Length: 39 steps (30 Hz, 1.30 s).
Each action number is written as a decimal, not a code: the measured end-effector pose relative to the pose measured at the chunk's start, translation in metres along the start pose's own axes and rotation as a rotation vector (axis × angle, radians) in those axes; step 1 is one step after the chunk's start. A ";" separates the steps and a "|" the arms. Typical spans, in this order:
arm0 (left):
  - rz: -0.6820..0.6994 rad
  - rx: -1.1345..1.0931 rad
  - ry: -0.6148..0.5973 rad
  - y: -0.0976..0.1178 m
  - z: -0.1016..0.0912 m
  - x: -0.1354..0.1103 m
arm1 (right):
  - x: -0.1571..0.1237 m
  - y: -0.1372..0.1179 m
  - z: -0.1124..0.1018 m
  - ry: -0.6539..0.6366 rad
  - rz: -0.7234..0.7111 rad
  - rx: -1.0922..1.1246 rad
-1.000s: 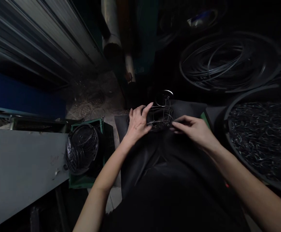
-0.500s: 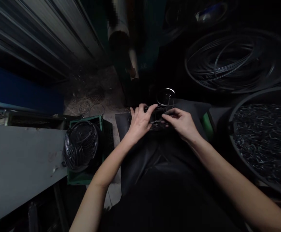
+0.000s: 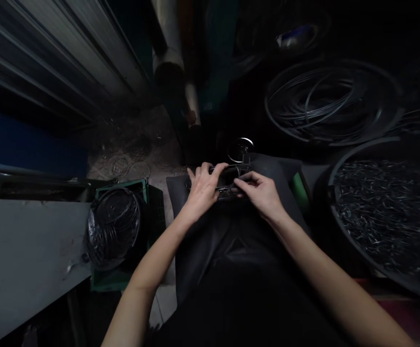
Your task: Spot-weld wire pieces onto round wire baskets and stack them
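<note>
In dim light over my dark apron [image 3: 210,226], my left hand [image 3: 202,190] grips a metal wire frame [image 3: 225,190] from its left side, thumb and fingers curled across its thin bars. On the other side of the frame, my right hand [image 3: 262,195] is closed, with the thumb and index finger pinched together at its near right part. Whatever lies between those fingertips is too dark and small to make out. A shiny metal ring [image 3: 241,149] sits just beyond the frame.
At right stands a big round tub [image 3: 332,202] of small bent wire pieces. Behind it, another round container [image 3: 267,108] holds coiled wire. On the left are a green crate [image 3: 146,193] with a wire bundle [image 3: 114,226] and a grey panel [image 3: 25,246]. Loose wire lies on the floor [image 3: 148,125].
The whole view has shifted slightly, so things appear lower and further left. Both hands stay at the wire frame with nearly the same grip.
</note>
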<state>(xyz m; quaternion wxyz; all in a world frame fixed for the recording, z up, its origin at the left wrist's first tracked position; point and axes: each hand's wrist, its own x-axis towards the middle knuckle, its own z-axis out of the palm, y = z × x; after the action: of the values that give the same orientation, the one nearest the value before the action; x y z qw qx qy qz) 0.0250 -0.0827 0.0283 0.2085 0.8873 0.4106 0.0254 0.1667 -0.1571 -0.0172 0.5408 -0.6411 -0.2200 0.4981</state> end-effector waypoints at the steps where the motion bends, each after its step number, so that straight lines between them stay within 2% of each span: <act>1: 0.007 -0.013 0.007 -0.002 -0.001 -0.001 | -0.001 0.001 0.001 -0.001 -0.015 -0.039; 5: 0.044 -0.098 0.067 -0.018 -0.003 -0.009 | -0.009 -0.007 0.012 0.009 -0.111 -0.273; 9: 0.067 -0.215 0.214 -0.034 -0.004 -0.013 | -0.013 -0.024 0.027 0.067 -0.350 -0.497; 13: 0.029 -0.276 0.285 -0.037 -0.008 -0.013 | -0.007 -0.029 0.036 0.076 -0.558 -0.564; 17: -0.048 -0.298 0.319 -0.035 -0.019 -0.010 | 0.002 -0.037 0.042 0.042 -0.684 -0.574; 20: -0.069 -0.306 0.345 -0.040 -0.029 -0.005 | 0.012 -0.051 0.047 -0.001 -0.668 -0.588; 25: -0.088 -0.270 0.355 -0.049 -0.042 0.000 | 0.030 -0.070 0.052 -0.133 -0.533 -0.630; 33: -0.105 -0.298 0.279 -0.052 -0.049 0.000 | 0.051 -0.075 0.051 -0.264 -0.385 -0.521; 36: -0.129 -0.278 0.273 -0.051 -0.050 0.000 | 0.050 -0.075 0.053 -0.249 -0.395 -0.548; 39: -0.130 -0.251 0.302 -0.050 -0.048 0.001 | 0.045 -0.073 0.057 -0.180 -0.463 -0.611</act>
<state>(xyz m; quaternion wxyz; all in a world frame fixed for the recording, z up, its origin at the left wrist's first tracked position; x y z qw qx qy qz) -0.0209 -0.0366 0.0528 0.2546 0.8121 0.4872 0.1957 0.1535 -0.0699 0.0365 0.4017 -0.6598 -0.5435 0.3286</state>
